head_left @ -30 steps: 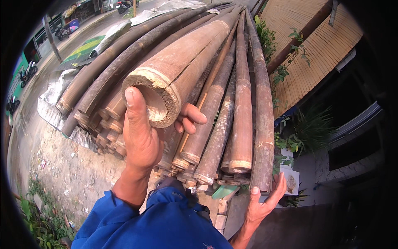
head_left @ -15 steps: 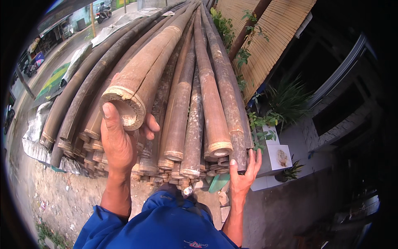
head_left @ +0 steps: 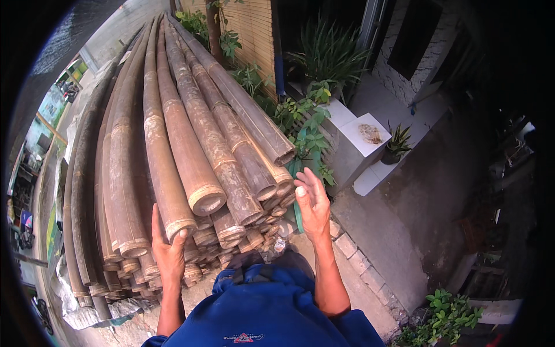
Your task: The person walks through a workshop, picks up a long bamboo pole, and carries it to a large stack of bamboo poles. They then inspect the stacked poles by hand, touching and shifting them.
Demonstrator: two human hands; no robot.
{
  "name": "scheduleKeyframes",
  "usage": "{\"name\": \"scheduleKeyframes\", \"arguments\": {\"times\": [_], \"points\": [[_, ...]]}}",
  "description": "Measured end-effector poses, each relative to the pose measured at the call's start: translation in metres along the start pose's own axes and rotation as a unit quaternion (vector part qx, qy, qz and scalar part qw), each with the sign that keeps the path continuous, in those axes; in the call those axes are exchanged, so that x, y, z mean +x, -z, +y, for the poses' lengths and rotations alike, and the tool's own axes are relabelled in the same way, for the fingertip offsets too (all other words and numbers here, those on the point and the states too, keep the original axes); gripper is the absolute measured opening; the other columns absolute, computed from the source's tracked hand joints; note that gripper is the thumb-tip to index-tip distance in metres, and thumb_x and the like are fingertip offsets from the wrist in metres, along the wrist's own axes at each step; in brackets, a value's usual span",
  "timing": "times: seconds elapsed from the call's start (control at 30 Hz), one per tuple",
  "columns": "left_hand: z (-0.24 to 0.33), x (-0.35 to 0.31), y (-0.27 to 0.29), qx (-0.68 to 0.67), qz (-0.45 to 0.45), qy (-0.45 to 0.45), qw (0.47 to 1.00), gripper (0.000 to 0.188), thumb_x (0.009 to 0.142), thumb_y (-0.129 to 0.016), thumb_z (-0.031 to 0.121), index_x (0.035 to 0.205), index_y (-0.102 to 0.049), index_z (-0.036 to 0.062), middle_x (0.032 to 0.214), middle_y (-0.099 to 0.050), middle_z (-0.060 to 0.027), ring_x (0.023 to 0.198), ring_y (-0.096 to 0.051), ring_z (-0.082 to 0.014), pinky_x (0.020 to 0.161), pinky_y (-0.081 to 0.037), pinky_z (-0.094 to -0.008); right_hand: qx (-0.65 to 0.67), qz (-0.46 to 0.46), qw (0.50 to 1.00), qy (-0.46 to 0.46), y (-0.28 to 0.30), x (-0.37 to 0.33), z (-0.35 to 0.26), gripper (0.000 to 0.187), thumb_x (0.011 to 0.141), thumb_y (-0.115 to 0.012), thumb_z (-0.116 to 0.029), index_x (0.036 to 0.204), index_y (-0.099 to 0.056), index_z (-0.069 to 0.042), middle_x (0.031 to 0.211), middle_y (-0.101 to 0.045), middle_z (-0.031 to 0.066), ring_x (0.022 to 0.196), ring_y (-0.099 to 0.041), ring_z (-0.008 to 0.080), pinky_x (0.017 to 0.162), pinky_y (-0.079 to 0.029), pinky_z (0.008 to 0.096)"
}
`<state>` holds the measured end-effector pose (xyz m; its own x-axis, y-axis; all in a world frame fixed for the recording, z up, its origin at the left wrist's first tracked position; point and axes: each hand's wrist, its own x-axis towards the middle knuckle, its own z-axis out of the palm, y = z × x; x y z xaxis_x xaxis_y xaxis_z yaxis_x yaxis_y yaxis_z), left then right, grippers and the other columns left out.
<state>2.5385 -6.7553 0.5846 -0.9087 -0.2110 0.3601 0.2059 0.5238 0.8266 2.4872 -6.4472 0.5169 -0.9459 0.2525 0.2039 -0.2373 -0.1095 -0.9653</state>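
A large stack of brown bamboo poles (head_left: 188, 121) stretches away from me, their cut ends toward my body. My left hand (head_left: 169, 254) is closed about the end of one bamboo pole (head_left: 156, 156), thumb against its cut rim and a finger along its left side. To the right, my right hand (head_left: 314, 208) is raised with fingers apart and nothing in it. It appears clear of the wood, near the end of the rightmost pole (head_left: 254, 121). A thick pole with a pale ring-shaped end (head_left: 207, 199) lies between my hands.
Leafy plants (head_left: 312, 130) and a woven bamboo screen (head_left: 251, 37) border the stack's right side. A white-topped ledge (head_left: 361, 133) stands beyond, with a small potted plant (head_left: 396, 144). Bricks (head_left: 361, 269) edge the ground at right. Pale sheeting (head_left: 95, 315) shows under the stack at left.
The view has swung right. My left hand no longer holds up the thick cracked pole and is now lower, on another pole's end. My right hand has come off the right-hand pole end.
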Motion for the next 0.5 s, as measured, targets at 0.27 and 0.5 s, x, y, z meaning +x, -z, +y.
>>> {"name": "scheduleKeyframes", "arguments": {"times": [0.27,0.5], "points": [[0.029,-0.007,0.021,0.091,-0.081,0.047,0.991,0.065,0.087,-0.07,0.024,0.146,-0.052,0.0023,0.076,-0.046,0.0043,0.068,-0.042,-0.0071,0.063,-0.037,-0.0234,-0.002,0.129,0.968,-0.214,0.05,-0.066,0.092,0.054,0.101,-0.062,-0.031,0.141,-0.05,0.004,0.117,-0.067,0.0143,0.099,-0.067,0.0198,0.088,-0.053,0.0334],[0.06,0.031,-0.012,0.105,-0.06,-0.099,0.988,0.061,0.091,-0.07,0.032,0.143,-0.054,0.0046,0.131,-0.051,-0.0111,0.114,-0.055,-0.0223,0.098,-0.045,-0.0365,-0.229,-0.021,0.934,-0.274,0.042,-0.104,0.139,0.06,0.096,-0.059,-0.049,0.135,-0.058,-0.003,0.12,-0.068,0.0244,0.111,-0.067,0.0379,0.095,-0.052,0.0447]]}}
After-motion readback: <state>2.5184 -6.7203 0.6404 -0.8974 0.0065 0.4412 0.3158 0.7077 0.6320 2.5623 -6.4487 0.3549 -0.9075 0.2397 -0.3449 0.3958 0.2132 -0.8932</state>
